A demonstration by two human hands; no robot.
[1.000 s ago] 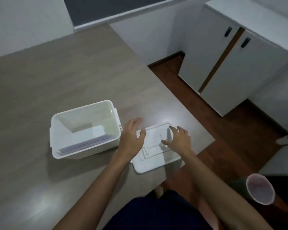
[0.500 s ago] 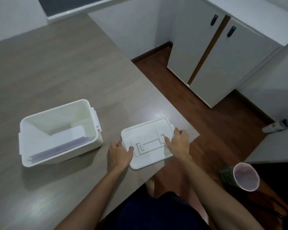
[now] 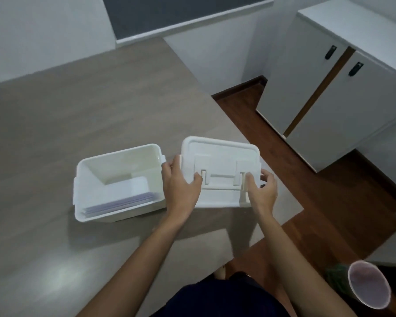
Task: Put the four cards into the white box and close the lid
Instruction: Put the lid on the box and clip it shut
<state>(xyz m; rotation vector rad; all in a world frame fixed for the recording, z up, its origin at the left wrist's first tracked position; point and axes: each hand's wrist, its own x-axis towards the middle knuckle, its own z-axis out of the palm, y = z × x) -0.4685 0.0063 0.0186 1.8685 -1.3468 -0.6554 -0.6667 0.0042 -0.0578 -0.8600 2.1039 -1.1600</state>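
The white box (image 3: pixel 85 170) stands open on the brown table, left of my hands. A stack of pale cards (image 3: pixel 121 197) lies on its floor against the near wall. The white lid (image 3: pixel 220 154), with its fold-down handle facing me, is raised off the table and tilted, just right of the box. My left hand (image 3: pixel 181 188) grips the lid's left edge and my right hand (image 3: pixel 262 191) grips its right edge.
The table's right edge (image 3: pixel 238 129) runs close under the lid, with dark wooden floor beyond. White cabinets (image 3: pixel 329 92) stand at the right. A pale pink cup-like bin (image 3: pixel 368 287) sits on the floor at lower right.
Both hands have taken the lid by its sides and lifted it off the table, tilting it up and bringing it closer to the box.
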